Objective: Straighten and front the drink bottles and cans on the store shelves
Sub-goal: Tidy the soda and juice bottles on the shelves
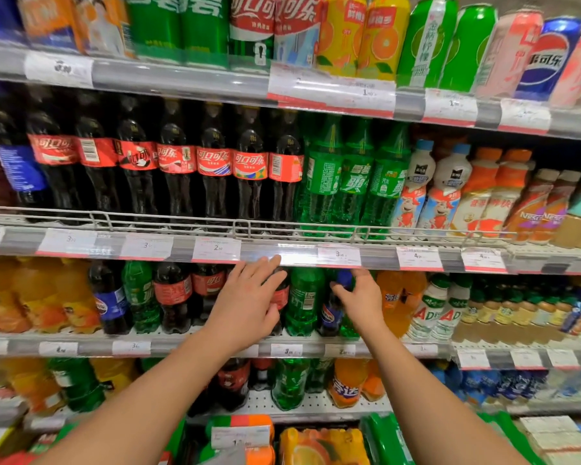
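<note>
On the third shelf down (195, 345), just under the clear price-tag rail (296, 258), both bare hands reach in among the small plastic drink bottles. The left hand (249, 297) lies flat against a dark cola bottle with a red label (280, 297), fingers (265, 266) spread and extended, thumb low at the bottle's side; it covers most of the bottle and the fingertips come up to the rail's lower edge. The right hand (361, 302) is cupped around a dark bottle with a blue cap and blue label (332, 310), thumb on its left side, fingers curling behind, so it looks clasped, though the far fingers are hidden. Between the two hands stands an upright green plastic bottle (304, 300), touching its neighbours. The row is packed tight: orange soda bottles (399, 297) stand just right of the right hand, more cola and green bottles to the left. Open room is only the narrow gap above the caps, beneath the rail.
</note>
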A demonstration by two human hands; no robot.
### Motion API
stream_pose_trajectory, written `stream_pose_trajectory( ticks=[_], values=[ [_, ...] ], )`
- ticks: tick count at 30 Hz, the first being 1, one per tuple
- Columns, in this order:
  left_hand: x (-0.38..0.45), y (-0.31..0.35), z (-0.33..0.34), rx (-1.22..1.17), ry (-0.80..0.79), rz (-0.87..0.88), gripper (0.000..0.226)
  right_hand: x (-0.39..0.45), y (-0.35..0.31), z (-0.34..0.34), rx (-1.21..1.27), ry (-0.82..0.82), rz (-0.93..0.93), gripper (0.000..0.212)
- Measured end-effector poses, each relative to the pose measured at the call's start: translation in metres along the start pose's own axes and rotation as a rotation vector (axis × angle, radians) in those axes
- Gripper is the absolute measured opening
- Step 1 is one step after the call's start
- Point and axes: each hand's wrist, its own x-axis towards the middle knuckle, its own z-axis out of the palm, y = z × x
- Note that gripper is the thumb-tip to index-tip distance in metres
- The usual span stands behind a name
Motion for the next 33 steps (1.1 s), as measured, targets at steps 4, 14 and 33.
stream_pose_trajectory(
  ticks=[4,14,33],
  values=[
    [0.000,0.000,0.005,-0.009,0.015,0.005,0.050,-0.019,0.002,0.003,-0.067,0.032,0.008,0.063],
    [-0.002,-0.009,0.003,-0.176,0.006,0.060,0.031,-0.063,0.003,-0.014,-0.048,0.169,-0.077,0.021],
    [-0.121,-0.115,0.027,-0.624,-0.366,-0.541,0.037,-0.153,-0.037,-0.006,0.074,-0.061,-0.171,0.019]
  ],
)
